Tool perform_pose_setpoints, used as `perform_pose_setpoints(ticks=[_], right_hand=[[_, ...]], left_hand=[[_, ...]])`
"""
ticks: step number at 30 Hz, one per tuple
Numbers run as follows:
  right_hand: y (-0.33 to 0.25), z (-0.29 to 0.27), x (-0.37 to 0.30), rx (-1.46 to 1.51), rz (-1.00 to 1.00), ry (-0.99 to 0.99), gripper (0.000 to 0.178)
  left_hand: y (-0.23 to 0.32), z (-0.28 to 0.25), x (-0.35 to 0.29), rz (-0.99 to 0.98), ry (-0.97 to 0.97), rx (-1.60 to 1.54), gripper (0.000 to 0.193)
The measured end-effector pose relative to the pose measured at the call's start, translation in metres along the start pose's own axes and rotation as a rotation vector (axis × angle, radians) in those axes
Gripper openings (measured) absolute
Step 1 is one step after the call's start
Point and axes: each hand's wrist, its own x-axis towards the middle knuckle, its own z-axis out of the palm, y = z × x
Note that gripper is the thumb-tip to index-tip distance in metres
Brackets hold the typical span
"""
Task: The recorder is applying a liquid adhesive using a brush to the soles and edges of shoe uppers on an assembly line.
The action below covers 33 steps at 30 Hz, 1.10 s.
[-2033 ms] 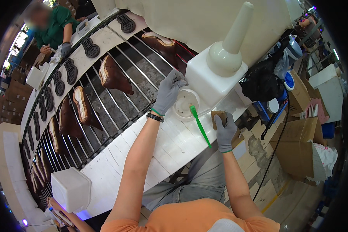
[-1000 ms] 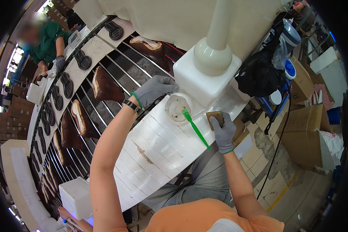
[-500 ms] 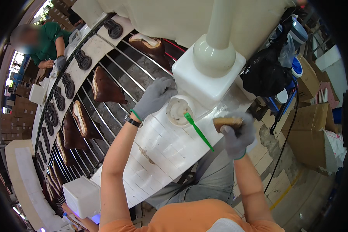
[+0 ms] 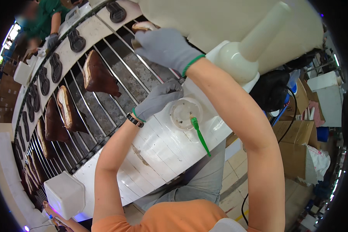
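My right hand point(image 4: 162, 46), in a grey glove, reaches across the rods of the conveyor. A brown block-like piece point(image 4: 135, 43) shows only as a sliver at its fingertips; its kind is unclear. Just beyond is a brown boot upper with a pale underside point(image 4: 145, 26), partly covered by the hand. My gloved left hand point(image 4: 158, 99) rests at the conveyor's edge, fingers curled; what they hold, if anything, is hidden. Beside it on the white table point(image 4: 158, 150) stands a small round tub point(image 4: 181, 112), with a green-handled brush point(image 4: 199, 136) leaning over its rim.
More brown boot uppers point(image 4: 98, 75) lie on the metal rods point(image 4: 123, 67). Black soles point(image 4: 76, 40) line the white outer belt. A white post base point(image 4: 237, 62) rises behind the tub, and a white box point(image 4: 63, 195) stands lower left. Across the belt is a co-worker in green point(image 4: 46, 17).
My right hand has swung from beside the table, with the brown piece, up and left over the conveyor. My left hand stays near the tub. The view has shifted, and the uppers appear farther left.
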Motion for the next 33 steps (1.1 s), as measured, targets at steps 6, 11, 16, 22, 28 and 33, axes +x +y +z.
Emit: perform_pose_setpoints(ticks=[6, 11, 16, 22, 28, 33], right_hand=[[0.001, -0.005, 0.000, -0.140, 0.043, 0.123, 0.025], [0.000, -0.003, 0.002, -0.115, 0.047, 0.129, 0.035], [0.001, -0.006, 0.001, -0.136, 0.036, 0.167, 0.037], [0.005, -0.007, 0.002, -0.144, 0.016, 0.120, 0.038], [0.009, -0.004, 0.000, -0.151, 0.014, 0.121, 0.038], [0.008, -0.005, 0.000, -0.141, -0.006, 0.129, 0.038]], left_hand=[[-0.005, -0.007, 0.001, 0.048, -0.089, -0.142, 0.015], [-0.009, -0.019, -0.005, 0.145, 0.010, 0.281, 0.016], [-0.013, -0.003, 0.004, 0.342, 0.076, 0.128, 0.016], [-0.010, -0.006, -0.001, 0.146, 0.033, -0.338, 0.017], [0.008, -0.007, -0.004, 0.069, 0.161, 0.079, 0.025], [0.019, -0.011, 0.017, 0.264, 0.090, 0.669, 0.034]])
